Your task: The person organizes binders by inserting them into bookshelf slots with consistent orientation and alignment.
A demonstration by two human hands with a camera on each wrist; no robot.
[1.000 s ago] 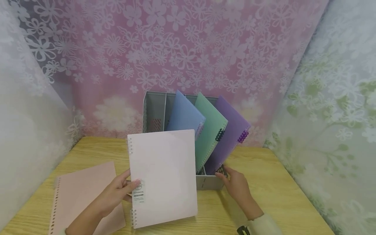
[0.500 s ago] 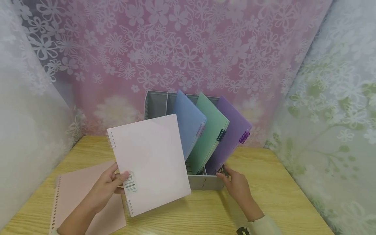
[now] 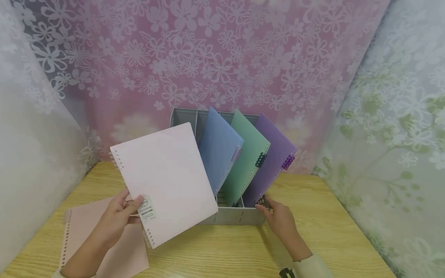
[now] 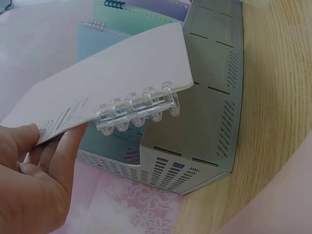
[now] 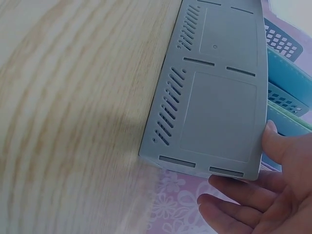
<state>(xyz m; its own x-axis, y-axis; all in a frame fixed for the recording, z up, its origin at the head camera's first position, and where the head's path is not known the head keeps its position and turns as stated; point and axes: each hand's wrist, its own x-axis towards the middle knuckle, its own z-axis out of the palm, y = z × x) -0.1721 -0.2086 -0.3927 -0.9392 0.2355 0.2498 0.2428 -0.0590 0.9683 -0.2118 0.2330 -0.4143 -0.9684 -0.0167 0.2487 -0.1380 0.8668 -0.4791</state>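
My left hand [image 3: 112, 218] grips a pale pink loose-leaf notebook [image 3: 167, 173] by its ring-bound edge, thumb on the cover beside a printed label. The notebook is raised and tilted, overlapping the left part of a grey file organizer [image 3: 240, 216] in the head view. Clear plastic rings [image 4: 139, 109] show along its spine in the left wrist view. At the organizer's right front corner, my right hand [image 3: 279, 218] holds the wall between thumb and fingers. Blue [image 3: 220, 146], green [image 3: 247, 150] and purple [image 3: 271, 154] notebooks lean in separate compartments of the organizer.
A darker pink punched cover [image 3: 128, 247] lies on the wooden table [image 3: 313, 231] under my left forearm. Floral cloth [image 3: 215, 58] hangs behind the organizer, with more patterned cloth [image 3: 393, 154] on the right side.
My left hand has carried the pale pink notebook left and upward, tilting it more counterclockwise and uncovering more of the blue notebook and organizer front. The right hand stays at the corner.
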